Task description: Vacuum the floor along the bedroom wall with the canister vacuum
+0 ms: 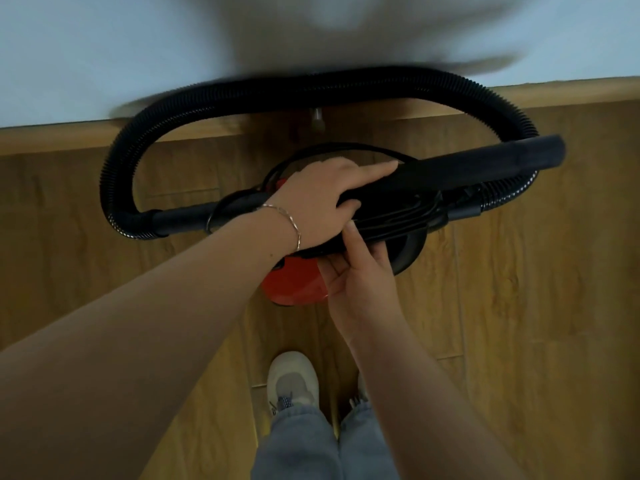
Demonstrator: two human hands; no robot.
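Note:
A red and black canister vacuum (pixel 294 282) hangs or stands just in front of me, above the wooden floor. Its black ribbed hose (pixel 311 86) loops in a wide arc towards the wall and back to both ends of the canister top. A black nozzle tube (pixel 485 164) lies across the top, pointing right. My left hand (pixel 318 202) grips the black top of the vacuum at the tube's base, index finger stretched along it. My right hand (pixel 360 275) holds the black handle part from below, thumb up against it.
A pale wall (pixel 104 46) with a wooden skirting board (pixel 69 135) runs across the top of the view. Wooden plank floor (pixel 519 306) spreads on both sides. My feet in pale shoes (pixel 292 379) stand right below the vacuum.

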